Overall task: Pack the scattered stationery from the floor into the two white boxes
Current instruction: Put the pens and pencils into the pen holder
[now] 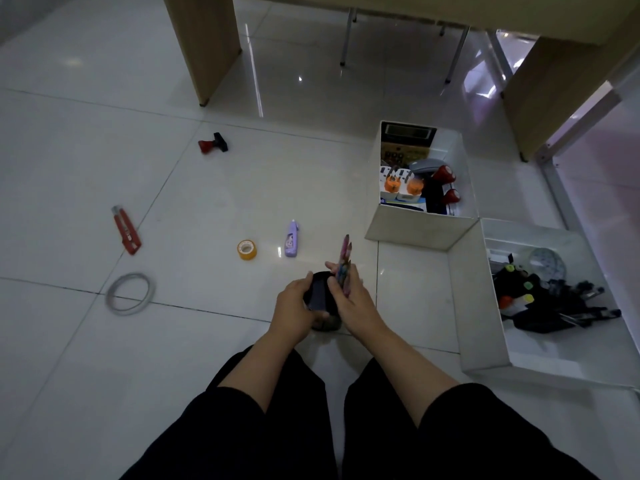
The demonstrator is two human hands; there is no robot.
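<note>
My left hand (294, 308) grips a black cylindrical pen holder (320, 296) low over the floor in front of my knees. My right hand (353, 299) holds a bunch of coloured pencils (344, 265) upright beside the holder's mouth. Two white boxes stand at the right: the far box (415, 228) holds a calculator, stamps and orange items; the near box (485, 327) holds markers, black clips and a tape roll. Scattered on the tiles lie a purple correction tape (291, 239), a yellow tape roll (247, 249), a red utility knife (126, 231), a red and black stamp (213, 143) and a grey cable coil (130, 293).
Wooden desk legs (204, 46) rise at the back left and back right (554, 95), with thin metal chair legs (346, 36) between them. A white metal frame (561, 188) runs along the right behind the boxes. The floor is glossy white tile.
</note>
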